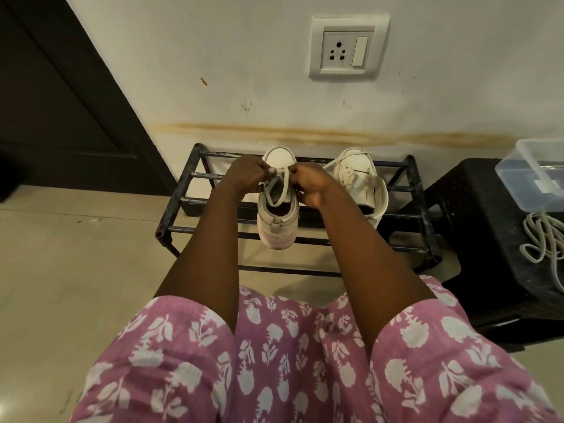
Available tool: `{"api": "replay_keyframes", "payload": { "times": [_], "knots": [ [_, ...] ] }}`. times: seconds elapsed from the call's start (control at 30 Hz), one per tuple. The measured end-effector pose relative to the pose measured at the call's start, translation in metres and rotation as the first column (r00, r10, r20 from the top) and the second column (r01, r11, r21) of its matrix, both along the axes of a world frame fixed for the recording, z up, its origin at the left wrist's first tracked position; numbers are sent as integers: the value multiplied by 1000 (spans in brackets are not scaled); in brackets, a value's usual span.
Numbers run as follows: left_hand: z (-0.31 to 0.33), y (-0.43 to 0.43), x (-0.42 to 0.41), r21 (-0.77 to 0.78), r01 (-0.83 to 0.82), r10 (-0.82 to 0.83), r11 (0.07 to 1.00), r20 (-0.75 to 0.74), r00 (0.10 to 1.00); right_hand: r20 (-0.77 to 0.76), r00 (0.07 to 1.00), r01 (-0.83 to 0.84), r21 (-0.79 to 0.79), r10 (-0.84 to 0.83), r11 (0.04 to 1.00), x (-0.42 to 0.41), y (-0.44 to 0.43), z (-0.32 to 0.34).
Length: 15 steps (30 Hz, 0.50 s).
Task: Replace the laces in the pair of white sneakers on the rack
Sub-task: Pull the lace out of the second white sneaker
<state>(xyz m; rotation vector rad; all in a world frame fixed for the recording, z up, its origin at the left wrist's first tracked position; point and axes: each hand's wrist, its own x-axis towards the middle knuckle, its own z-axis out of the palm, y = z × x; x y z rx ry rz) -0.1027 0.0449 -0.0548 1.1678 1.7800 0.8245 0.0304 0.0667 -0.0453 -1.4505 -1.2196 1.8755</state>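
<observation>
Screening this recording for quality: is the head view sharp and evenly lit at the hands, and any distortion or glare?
Head view: dim, warm, even light without hard shadows; left hand, right hand and the grey-white lace they pinch look slightly soft; wide-angle lens bows the white wall socket plate and black metal rack; faint glare on the beige floor tile, bottom left.

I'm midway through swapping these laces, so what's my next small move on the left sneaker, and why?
Probably draw the lace out through the top eyelets of the left sneaker: your left hand and right hand both pinch it there, and a slack loop hangs over the shoe's opening.
</observation>
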Motion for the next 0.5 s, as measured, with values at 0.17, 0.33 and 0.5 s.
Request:
{"api": "replay_keyframes", "payload": {
  "times": [0.17, 0.33, 0.5],
  "knots": [
    [-1, -1, -2, -81, -58, 76, 995, 232, 970, -108, 991, 59, -132, -73, 990, 2, 4, -1],
    [1, -2, -9, -75, -162, 178, 984, 473, 863, -124, 989, 62, -151, -81, 987, 16, 15, 6],
    [12, 1, -9, -38, -250, 229, 968, 549, 804, 103, 987, -146, 236, 125, 961, 22, 18, 12]
  ]
}}
